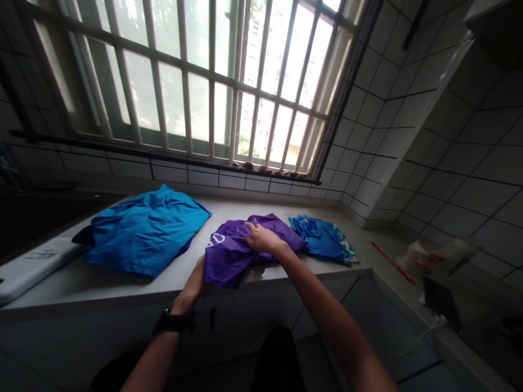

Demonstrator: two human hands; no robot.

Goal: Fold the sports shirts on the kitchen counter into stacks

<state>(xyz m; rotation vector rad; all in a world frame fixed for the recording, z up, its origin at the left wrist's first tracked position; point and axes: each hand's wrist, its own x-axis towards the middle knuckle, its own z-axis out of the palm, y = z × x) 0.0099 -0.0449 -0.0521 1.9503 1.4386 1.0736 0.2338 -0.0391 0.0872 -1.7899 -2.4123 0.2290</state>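
Observation:
A crumpled purple garment (229,258) with white lettering lies on the counter in front of me, its near part hanging over the front edge. My left hand (196,280), with a dark watch on the wrist, grips its lower left edge; the fingertips are hidden behind the fabric. On top of the garment, my right hand (263,239) pinches the cloth near its middle, and folds gather around the fingers. Left of it lies a loose blue garment (147,228). To the right is a flat pile of folded blue garments (327,239) with printed patterns.
The pale counter (196,253) runs below a barred window (220,81). A white flat box (36,264) sits at the left, near a dark sink (41,218). On the right counter are a red strip (392,262), a plastic bag (425,260) and a dark device (441,299) with a white cable.

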